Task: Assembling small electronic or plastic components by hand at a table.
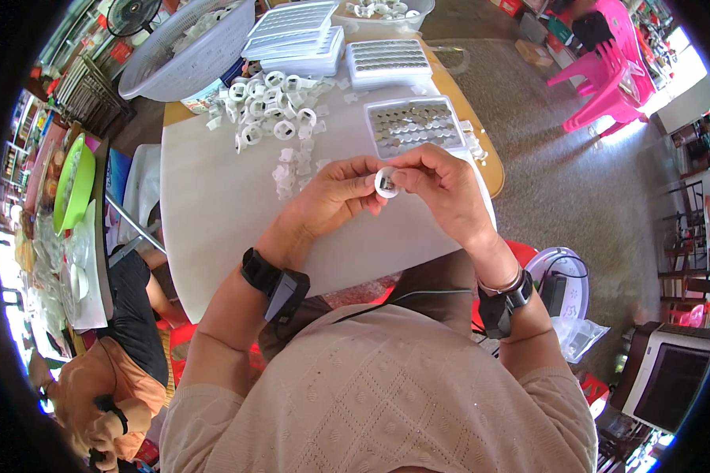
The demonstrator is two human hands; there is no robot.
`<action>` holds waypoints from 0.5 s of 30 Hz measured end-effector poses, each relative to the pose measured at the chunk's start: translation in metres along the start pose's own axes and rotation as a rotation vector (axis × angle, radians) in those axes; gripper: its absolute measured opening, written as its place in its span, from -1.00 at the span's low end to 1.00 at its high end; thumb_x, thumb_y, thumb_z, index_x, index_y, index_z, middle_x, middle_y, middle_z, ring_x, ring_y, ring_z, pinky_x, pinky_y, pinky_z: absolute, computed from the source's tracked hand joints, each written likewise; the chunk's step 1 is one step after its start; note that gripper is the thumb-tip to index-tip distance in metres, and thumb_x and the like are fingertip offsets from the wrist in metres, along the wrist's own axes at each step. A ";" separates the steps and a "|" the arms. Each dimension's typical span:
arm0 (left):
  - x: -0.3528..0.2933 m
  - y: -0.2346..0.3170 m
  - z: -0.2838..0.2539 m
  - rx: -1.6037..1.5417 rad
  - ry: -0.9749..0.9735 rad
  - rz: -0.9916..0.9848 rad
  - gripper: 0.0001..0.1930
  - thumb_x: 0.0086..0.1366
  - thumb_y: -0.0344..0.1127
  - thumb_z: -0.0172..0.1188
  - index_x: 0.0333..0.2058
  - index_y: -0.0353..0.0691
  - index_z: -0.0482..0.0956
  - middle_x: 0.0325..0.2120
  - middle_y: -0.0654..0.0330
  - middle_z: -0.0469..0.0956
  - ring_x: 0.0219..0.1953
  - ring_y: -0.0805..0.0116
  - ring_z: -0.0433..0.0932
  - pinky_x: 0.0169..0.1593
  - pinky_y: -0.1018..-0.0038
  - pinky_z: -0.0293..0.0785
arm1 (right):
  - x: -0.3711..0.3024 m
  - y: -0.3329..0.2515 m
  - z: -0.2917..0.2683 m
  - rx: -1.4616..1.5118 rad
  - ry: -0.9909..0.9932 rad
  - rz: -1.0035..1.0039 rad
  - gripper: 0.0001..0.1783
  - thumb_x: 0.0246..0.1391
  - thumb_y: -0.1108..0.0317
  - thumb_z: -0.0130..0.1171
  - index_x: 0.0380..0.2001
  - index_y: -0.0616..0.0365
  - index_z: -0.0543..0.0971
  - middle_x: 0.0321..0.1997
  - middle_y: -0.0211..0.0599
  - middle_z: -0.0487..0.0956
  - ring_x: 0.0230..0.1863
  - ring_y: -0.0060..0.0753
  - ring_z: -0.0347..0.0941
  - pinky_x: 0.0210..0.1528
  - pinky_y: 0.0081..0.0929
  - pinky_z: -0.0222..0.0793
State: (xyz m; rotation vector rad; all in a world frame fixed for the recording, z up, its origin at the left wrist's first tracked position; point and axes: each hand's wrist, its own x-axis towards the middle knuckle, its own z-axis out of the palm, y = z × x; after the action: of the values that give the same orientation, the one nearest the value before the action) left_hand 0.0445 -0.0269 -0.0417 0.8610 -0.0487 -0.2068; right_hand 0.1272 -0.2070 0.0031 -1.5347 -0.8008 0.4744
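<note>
Between both hands, over the right half of the white tabletop (237,229), I hold a small round white plastic part (386,183) with a dark slot in its middle. My left hand (335,195) pinches its left edge with thumb and fingers. From the other side, my right hand (442,189) presses thumb and forefinger against it. Just beyond my hands lies a shallow tray (415,126) with rows of small silvery round pieces. A heap of similar white round parts (268,106) lies to the far left, with small translucent white pieces (293,167) nearer me.
Stacked white trays (296,43) and another filled tray stack (389,63) stand at the table's back. A large grey basket (185,51) rises at back left. Another person (106,386) sits at lower left. Pink chairs (611,71) stand at far right.
</note>
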 end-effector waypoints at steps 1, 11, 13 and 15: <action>0.000 -0.001 -0.001 -0.019 0.011 0.005 -0.73 0.28 -0.29 0.16 -0.09 -0.29 0.48 -0.30 0.24 0.54 -0.32 0.50 0.51 -0.22 0.55 0.47 | 0.000 0.001 0.002 -0.028 0.040 -0.062 -0.83 0.02 0.48 0.21 -0.27 0.25 0.57 -0.38 -0.31 0.53 -0.38 -0.52 0.50 -0.33 -0.58 0.41; 0.000 -0.001 0.004 -0.058 0.101 0.010 -0.76 0.29 -0.34 0.15 -0.11 -0.28 0.48 -0.29 0.22 0.53 -0.30 0.46 0.52 -0.21 0.53 0.48 | -0.001 -0.005 0.010 -0.561 0.115 -0.452 -0.73 -0.16 0.57 0.19 -0.28 0.22 0.55 -0.37 -0.16 0.51 -0.38 -0.13 0.50 -0.35 -0.34 0.46; -0.002 -0.001 0.007 -0.035 0.183 0.035 -0.76 0.29 -0.35 0.15 -0.10 -0.29 0.47 -0.27 0.20 0.53 -0.29 0.43 0.51 -0.21 0.49 0.47 | 0.000 -0.003 0.013 -0.625 0.149 -0.463 -0.73 -0.20 0.55 0.20 -0.31 0.21 0.54 -0.39 -0.15 0.49 -0.36 -0.09 0.49 -0.35 -0.28 0.45; 0.000 -0.003 0.004 -0.018 0.167 0.044 -0.75 0.28 -0.35 0.16 -0.09 -0.29 0.47 -0.26 0.19 0.53 -0.28 0.42 0.51 -0.21 0.48 0.47 | 0.002 0.001 0.014 -0.637 0.152 -0.451 -0.74 -0.20 0.54 0.21 -0.32 0.21 0.54 -0.40 -0.15 0.49 -0.36 -0.08 0.49 -0.35 -0.28 0.45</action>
State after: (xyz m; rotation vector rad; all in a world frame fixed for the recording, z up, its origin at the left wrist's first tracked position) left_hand 0.0434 -0.0320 -0.0411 0.8562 0.0902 -0.0929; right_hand 0.1188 -0.1964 0.0008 -1.8599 -1.2082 -0.2586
